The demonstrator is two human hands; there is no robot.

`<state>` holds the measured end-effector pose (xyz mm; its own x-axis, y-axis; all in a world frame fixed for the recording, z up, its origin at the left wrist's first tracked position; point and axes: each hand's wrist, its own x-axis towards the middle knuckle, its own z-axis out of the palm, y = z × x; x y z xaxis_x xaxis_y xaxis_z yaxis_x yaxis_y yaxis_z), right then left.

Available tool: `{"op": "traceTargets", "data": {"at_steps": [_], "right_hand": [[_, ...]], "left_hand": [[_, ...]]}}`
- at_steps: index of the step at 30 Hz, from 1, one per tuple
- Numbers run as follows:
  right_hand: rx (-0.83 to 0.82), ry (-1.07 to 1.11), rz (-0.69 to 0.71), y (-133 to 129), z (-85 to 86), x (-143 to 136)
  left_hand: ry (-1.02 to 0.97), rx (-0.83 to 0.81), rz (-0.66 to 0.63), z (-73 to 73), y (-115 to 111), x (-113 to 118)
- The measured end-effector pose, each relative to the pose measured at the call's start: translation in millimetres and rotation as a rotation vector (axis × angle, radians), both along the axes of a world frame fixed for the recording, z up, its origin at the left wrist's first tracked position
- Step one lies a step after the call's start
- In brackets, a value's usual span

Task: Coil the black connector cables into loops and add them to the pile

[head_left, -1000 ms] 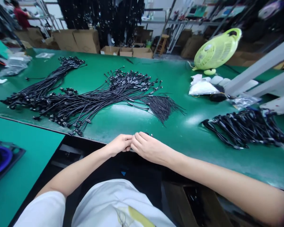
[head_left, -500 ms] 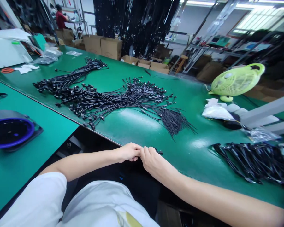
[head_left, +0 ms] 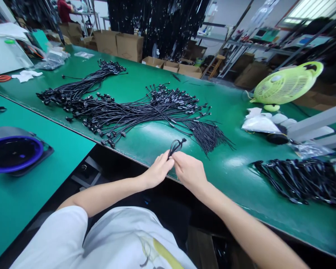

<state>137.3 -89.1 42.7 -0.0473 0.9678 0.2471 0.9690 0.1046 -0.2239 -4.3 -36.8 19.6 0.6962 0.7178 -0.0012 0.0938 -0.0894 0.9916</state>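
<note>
A small coiled black cable stands up between my two hands at the table's front edge. My left hand is closed on its lower part. Fingers bent, my right hand pinches the same bundle from the other side; the exact grip is hidden behind the knuckles. Just beyond lies a pile of loose black cables with connectors at both ends. A fan of short thin black ties touches the pile's right end. Coiled cables lie in a row on the right.
A green fan and a white plastic bag are at the right. On the left are a blue-rimmed round dish, an orange ring and a white box. Cardboard boxes stand behind the table.
Both hands have risen and moved slightly forward over the table edge. The coiled cable, mostly hidden before, now shows above the fingers. The camera view has shifted a little.
</note>
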Motion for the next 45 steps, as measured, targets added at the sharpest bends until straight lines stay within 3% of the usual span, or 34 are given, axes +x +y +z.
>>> {"op": "traceTargets", "data": {"at_steps": [3, 6, 10, 13, 15, 16, 18, 20, 22, 25, 26, 28, 31, 33, 35, 37, 39, 42, 45], "right_hand": [[0.035, 0.505, -0.124, 0, -8.9, -10], [-0.123, 0.813, -0.066, -10, -14.9, -13], [-0.215, 0.805, 0.081, -17, -6.7, 3], [0.027, 0.648, -0.002, -18, -0.5, 13], [0.236, 0.454, -0.022, -19, -2.2, 10], [0.296, 0.346, 0.031, -20, -4.9, 6], [0.299, 0.170, 0.201, -22, -12.6, -5], [0.218, 0.132, 0.289, -23, -20.8, -12], [0.119, 0.218, 0.212, -22, -26.9, -9], [0.061, 0.351, 0.027, -19, -29.9, 5], [0.072, 0.364, -0.021, -18, -29.4, 9], [0.116, 0.375, -0.093, -17, -27.5, 13], [0.162, 0.510, -0.135, -16, -26.0, 8], [0.162, 0.733, -0.125, -15, -27.2, 3], [0.063, 1.087, -0.119, -13, -29.8, 2], [-0.169, 1.491, -0.089, -12, -33.2, 4], [-0.390, 1.743, -0.034, -13, -36.6, 9], [-0.470, 1.749, -0.016, -18, -39.5, 21], [-0.201, 1.512, -0.146, -23, -36.5, 36]], "left_hand": [[-0.177, -0.003, 0.074, 3.0, 9, 3], [-0.163, 0.073, 0.017, 7.7, 18, -7], [-0.098, 0.239, -0.128, 15.4, 18, -23], [-0.075, 0.288, -0.247, 12.3, 10, -21], [-0.056, 0.179, -0.238, 5.1, 7, -15], [-0.053, 0.061, -0.218, 1.5, 8, -11], [-0.067, -0.220, -0.174, -2.1, 14, -8], [-0.113, -0.367, -0.112, 1.4, 21, -9], [-0.155, -0.321, -0.067, 9.7, 25, -14], [-0.084, -0.101, -0.137, 15.8, 19, -17], [-0.042, -0.049, -0.149, 13.5, 14, -16], [-0.015, -0.018, -0.055, 2.9, 4, -9], [-0.103, -0.140, 0.108, -16.4, -7, 4], [-0.155, -0.223, 0.023, -24.1, -9, 10], [-0.173, -0.207, -0.071, -26.3, -10, 13], [-0.158, -0.107, -0.050, -25.1, -9, 13], [-0.108, -0.004, 0.010, -23.0, -7, 12], [-0.054, 0.027, 0.074, -20.1, 0, 12], [-0.096, -0.147, 0.061, -17.4, 7, 15]]}}
